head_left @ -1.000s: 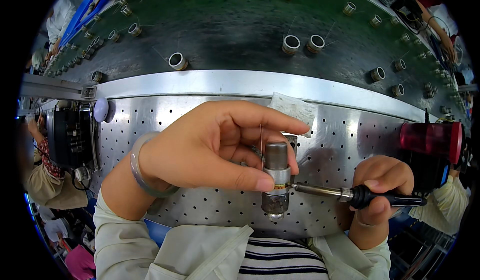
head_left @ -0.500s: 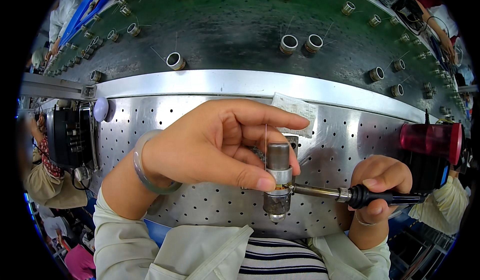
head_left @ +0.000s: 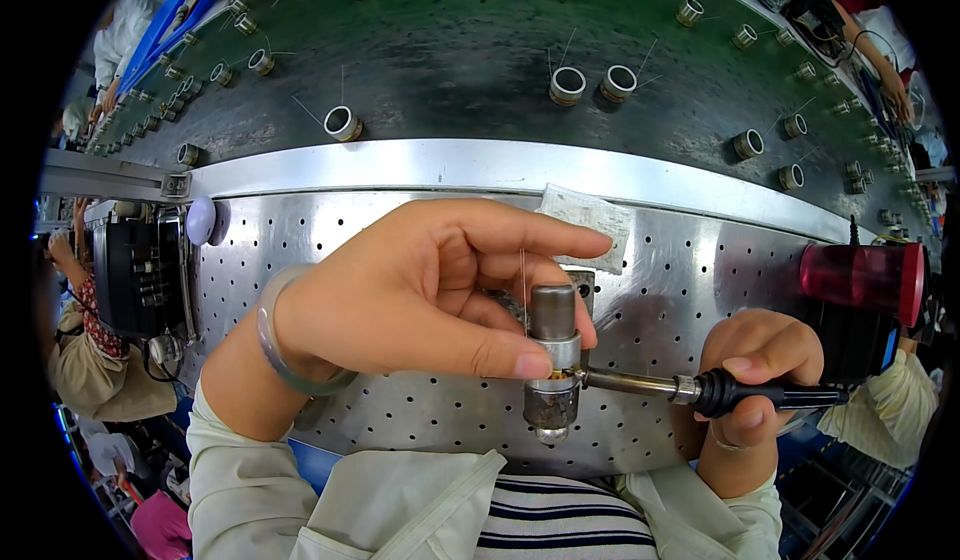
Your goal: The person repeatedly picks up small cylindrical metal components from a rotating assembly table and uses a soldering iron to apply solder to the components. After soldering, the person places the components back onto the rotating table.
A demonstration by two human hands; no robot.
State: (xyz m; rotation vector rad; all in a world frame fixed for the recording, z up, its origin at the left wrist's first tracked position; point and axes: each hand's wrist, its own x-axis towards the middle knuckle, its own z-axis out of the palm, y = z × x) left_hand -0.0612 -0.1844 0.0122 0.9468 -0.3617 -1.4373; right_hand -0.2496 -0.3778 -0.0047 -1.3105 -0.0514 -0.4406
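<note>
Step at the band: I judge it to be hot-tip work on the thin amber band (head_left: 562, 375) of a small silver metal ring (head_left: 560, 349), which appears to sit around a dark grey cylindrical metal post (head_left: 553, 310), my landmark.
Next move: in my judgement it calls for a steady ring, a light and exact tip, and care for the thumb close by.
Ring: about the middle of the post, between the two hands; gripped from the left, approached from the right by the tool alone.
Left hand (head_left: 425, 295): left of the post, arching past its far end; thumb and a bent finger pinch the ring, while the forefinger stretches out free beyond the post.
Right hand (head_left: 765, 360): well to the right of the post, closed around the black handle of a slim soldering iron with a steel barrel (head_left: 640, 382).
Iron tip: at the post's right side, beside the band; from my remote seat I cannot tell whether it touches.
Fine pale wire (head_left: 525, 290): just left of the post; its lower end is hidden at the thumb.
Pale grey cloth square (head_left: 600, 222): beyond the post, partly behind the forefinger.
Dark green belt (head_left: 450, 80): farther beyond the post, bearing similar silver rings (head_left: 568, 101).
</note>
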